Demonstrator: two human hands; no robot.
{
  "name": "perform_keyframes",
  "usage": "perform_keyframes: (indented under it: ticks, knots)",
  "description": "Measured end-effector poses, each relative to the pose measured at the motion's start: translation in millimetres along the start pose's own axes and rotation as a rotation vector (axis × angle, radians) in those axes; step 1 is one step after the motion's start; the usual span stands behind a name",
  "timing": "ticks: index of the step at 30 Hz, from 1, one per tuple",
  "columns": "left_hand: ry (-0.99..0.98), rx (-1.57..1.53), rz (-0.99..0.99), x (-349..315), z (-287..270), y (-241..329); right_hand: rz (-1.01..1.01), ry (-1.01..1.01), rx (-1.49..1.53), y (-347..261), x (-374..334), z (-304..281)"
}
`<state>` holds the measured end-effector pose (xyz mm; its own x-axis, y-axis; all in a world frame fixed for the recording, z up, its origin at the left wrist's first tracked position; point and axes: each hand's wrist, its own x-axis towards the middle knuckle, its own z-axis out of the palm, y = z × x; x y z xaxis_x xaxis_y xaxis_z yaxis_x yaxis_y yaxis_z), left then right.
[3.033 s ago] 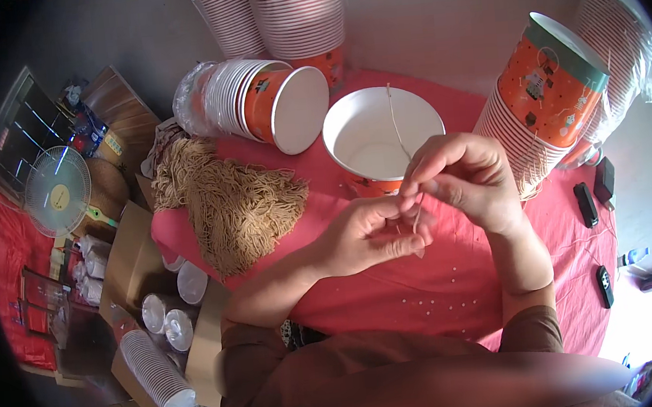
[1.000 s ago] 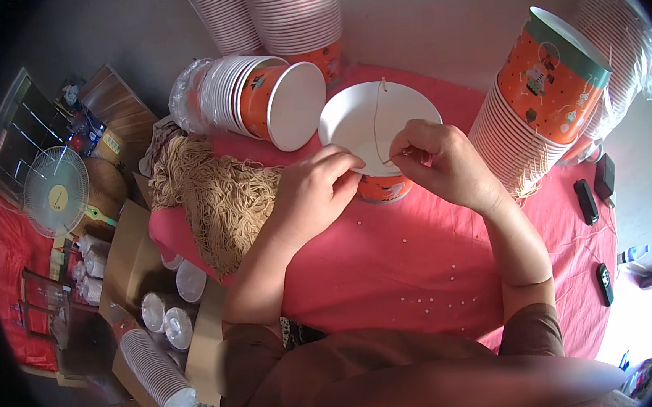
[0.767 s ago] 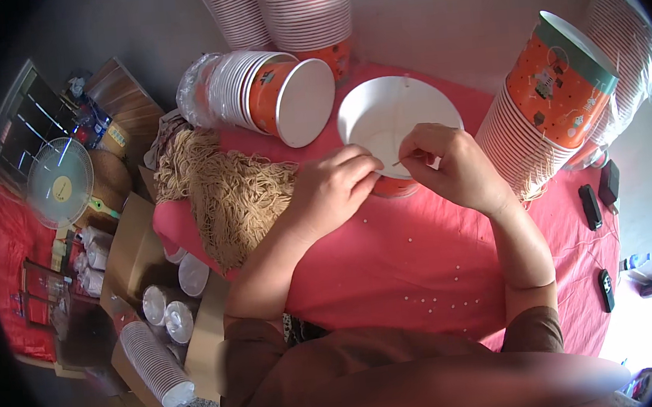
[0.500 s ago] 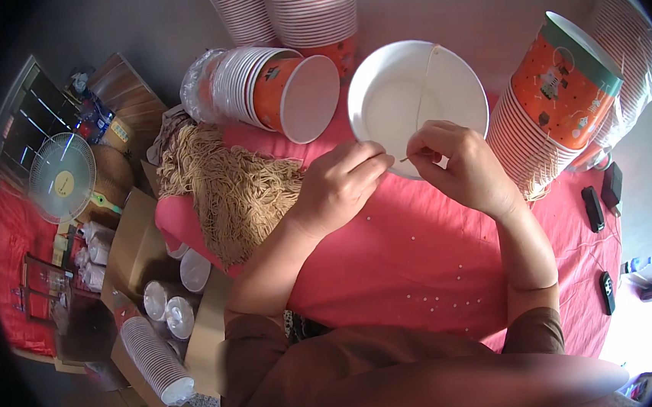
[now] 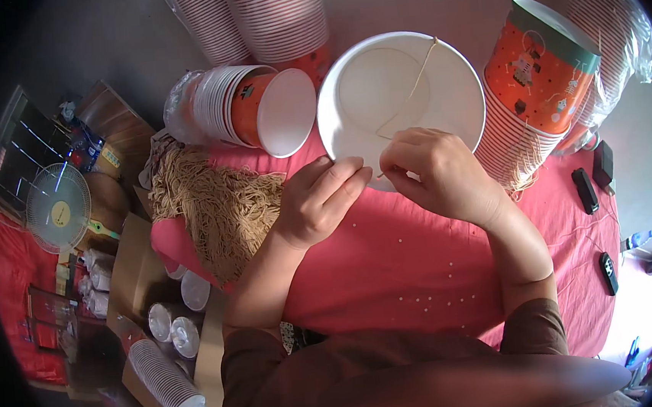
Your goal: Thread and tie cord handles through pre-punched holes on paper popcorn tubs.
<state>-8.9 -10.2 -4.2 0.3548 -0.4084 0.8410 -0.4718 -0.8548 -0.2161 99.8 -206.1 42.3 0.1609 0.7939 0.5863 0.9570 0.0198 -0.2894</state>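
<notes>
A large white-lined paper bucket (image 5: 384, 69) lies tilted with its open mouth facing me. A thin tan cord (image 5: 417, 81) runs from a hole in its far rim down across the mouth to my right hand (image 5: 442, 171). That hand is closed, thumb and forefinger pinched on the cord, with a short end poking out at the fingertips. My left hand (image 5: 318, 204) is closed at the near left of the rim, its fingers pressed together on the bucket's edge. The near rim is partly hidden by both hands.
Bundled tan cords (image 5: 216, 212) lie left on the pink cloth (image 5: 385, 275). Orange bucket stacks stand left (image 5: 246, 114) and right (image 5: 534, 72). White bits dot the cloth. Black devices (image 5: 585, 191) lie at right. A cardboard box (image 5: 140, 272) with cups is below left.
The bucket has turned its mouth more toward me. Both hands have come a little left, the left one now at the rim. The cord bends inside the mouth. The whole view has shifted slightly.
</notes>
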Motion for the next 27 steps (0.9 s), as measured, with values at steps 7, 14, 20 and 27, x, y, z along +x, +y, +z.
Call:
perform_keyframes:
  ticks: [7,14,20,27]
  knots:
    - [-0.011,0.006,-0.008,-0.2,-0.6,0.2,-0.011,-0.032,0.002,1.0,-0.6,0.9]
    - [0.011,0.012,-0.011,-0.2,1.5,2.5,-0.023,-0.035,0.015,-0.7,0.1,2.7]
    - [-0.013,-0.088,-0.116,-1.2,3.3,1.8,0.041,-0.122,0.095,0.3,-0.3,1.1]
    - [-0.179,-0.248,-0.367,-7.0,3.8,0.2,0.151,-0.296,0.285,8.5,4.2,2.3]
